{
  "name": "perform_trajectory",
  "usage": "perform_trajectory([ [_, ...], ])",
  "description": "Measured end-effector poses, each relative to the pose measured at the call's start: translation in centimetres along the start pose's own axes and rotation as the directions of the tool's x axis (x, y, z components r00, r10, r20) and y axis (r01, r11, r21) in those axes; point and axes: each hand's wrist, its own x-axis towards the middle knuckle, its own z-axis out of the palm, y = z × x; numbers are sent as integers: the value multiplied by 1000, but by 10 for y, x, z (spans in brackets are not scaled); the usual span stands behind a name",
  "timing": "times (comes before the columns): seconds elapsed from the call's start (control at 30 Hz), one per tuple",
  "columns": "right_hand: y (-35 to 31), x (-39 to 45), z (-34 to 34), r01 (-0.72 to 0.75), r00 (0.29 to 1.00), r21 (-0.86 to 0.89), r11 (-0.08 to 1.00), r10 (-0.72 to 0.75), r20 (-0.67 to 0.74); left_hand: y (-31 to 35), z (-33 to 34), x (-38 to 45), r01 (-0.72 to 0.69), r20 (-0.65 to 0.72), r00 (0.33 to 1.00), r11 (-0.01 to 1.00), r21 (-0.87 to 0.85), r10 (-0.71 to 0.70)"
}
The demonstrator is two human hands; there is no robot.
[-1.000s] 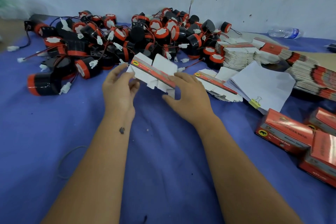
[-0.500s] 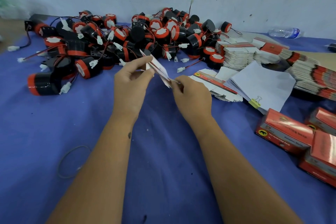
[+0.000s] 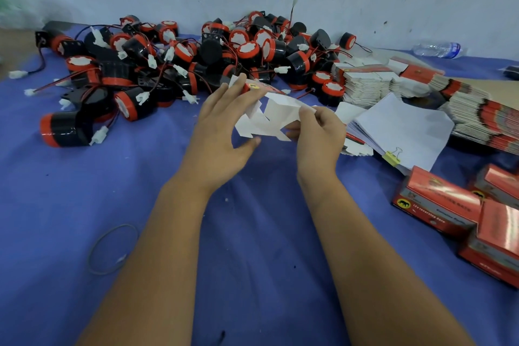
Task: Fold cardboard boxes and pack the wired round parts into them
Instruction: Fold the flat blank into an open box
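A table covered in blue cloth [image 3: 252, 233] fills the view, set against a pale wall. From ten to twelve o'clock lies a loose heap of black-and-red round parts [image 3: 196, 62] with red-black wires and white plugs. At one to two o'clock, rows of flat unfolded box blanks [image 3: 368, 84] lie in stacks, fanning out toward three o'clock. In front of them rests a sheaf of white paper [image 3: 404, 126] held by a yellow binder clip [image 3: 392, 157]. At four o'clock sit folded red boxes [image 3: 438, 205]. A thin loop, possibly a rubber band [image 3: 112, 248], lies at eight o'clock. A plastic bottle [image 3: 436, 49] lies at two o'clock by the wall.
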Motion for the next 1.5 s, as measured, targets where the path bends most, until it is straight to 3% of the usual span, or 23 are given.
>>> perform_trajectory([
  [0.17, -3, 0, -1, -5, 1000, 129, 992, 1, 31, 3, -1, 1, -21, -88, 996, 997, -73, 15],
  [0.33, -9, -8, 5, 104, 960, 210, 972, -153, 233, 12, -4, -2, 74, -104, 986, 906, -416, -129],
  [0.47, -9, -18, 11, -116, 929, 281, 953, 4, 371, 14, -10, 0, 142, -30, 978, 768, -624, -205],
  [0.53, -9, -21, 12, -166, 926, 300, 939, 44, 375, 15, -10, 1, 157, -21, 976, 771, -617, -215],
  [0.7, -8, -21, 14, -91, 923, 245, 965, -11, 386, 17, -6, 1, 167, -52, 960, 709, -685, -275],
  [0.83, -1, -22, 16, -71, 943, 170, 983, 11, 333, 17, 6, 0, 236, -22, 919, 596, -768, -393],
  [0.93, 2, -19, 15, -143, 943, 115, 983, 100, 318, 15, 15, 0, 267, 11, 918, 597, -756, -396],
  [1.03, 4, -16, 16, -133, 938, 115, 985, 87, 337, 17, 20, 3, 280, 66, 929, 578, -766, -363],
  [1.13, 5, -14, 17, -60, 932, 88, 994, 25, 361, 21, 18, 6, 329, 157, 911, 440, -835, -382],
  [1.23, 6, -15, 18, -31, 919, 35, 999, 15, 395, 21, 14, 8, 341, 142, 864, 354, -871, -483],
  [1.4, 6, -14, 18, -20, 900, 46, 999, -2, 436, 22, 16, 9, 324, 87, 857, 400, -857, -508],
  [1.5, 8, -14, 15, -80, 850, 95, 992, 18, 526, 21, 16, 10, 329, 62, 843, 420, -846, -535],
])
